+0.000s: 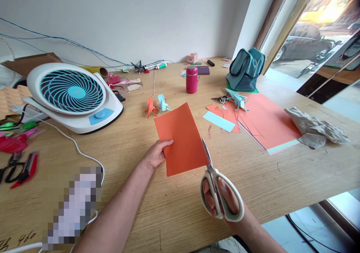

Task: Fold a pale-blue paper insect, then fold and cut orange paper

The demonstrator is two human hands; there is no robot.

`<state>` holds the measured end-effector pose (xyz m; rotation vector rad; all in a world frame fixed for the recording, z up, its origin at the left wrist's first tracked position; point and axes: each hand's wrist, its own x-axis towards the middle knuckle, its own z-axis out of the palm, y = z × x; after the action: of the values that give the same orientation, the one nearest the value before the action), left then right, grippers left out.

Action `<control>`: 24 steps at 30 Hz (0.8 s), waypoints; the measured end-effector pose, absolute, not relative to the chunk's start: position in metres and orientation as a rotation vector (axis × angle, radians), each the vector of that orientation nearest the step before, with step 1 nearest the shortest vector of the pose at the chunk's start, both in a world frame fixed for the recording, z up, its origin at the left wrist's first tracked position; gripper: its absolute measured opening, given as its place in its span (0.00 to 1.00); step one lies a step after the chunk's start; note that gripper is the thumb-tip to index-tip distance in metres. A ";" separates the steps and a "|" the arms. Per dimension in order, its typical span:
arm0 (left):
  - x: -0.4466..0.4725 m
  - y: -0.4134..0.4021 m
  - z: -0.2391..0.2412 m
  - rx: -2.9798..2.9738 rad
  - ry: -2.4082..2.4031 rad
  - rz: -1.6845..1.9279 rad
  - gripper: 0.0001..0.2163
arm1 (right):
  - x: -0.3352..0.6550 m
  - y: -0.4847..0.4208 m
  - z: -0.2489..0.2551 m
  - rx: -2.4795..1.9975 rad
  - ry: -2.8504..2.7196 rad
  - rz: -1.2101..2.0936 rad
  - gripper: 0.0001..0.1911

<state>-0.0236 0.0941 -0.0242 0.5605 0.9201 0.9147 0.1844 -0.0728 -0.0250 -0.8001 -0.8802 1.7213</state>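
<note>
My left hand [156,153] pinches the left edge of an orange paper sheet [181,138] held just above the wooden table [140,140]. My right hand [222,202] grips white-handled scissors [215,181], fingers through the loops. The blades point up and away, lying along the sheet's right edge near its lower corner. Whether the blades are in the paper I cannot tell.
A white and teal fan [73,95] stands at left with its cord trailing forward. Two small paper figures [156,106], a pink bottle [191,79], a teal bag [246,69], an orange paper stack with scraps [264,120], a crumpled cloth [315,127] and red-handled tools [19,166] lie around.
</note>
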 end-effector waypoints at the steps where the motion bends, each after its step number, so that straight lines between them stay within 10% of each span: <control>1: -0.023 0.094 -0.024 0.567 0.920 0.910 0.11 | 0.184 -0.071 -0.025 -0.795 -0.872 1.720 0.26; 24: -0.026 0.092 -0.024 0.623 0.923 0.895 0.14 | 0.179 -0.067 -0.019 -0.830 -0.864 1.678 0.28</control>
<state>-0.0257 0.0919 -0.0241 0.6226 0.9230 0.8952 0.1789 -0.0671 -0.0195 -0.8304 -0.8641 1.6782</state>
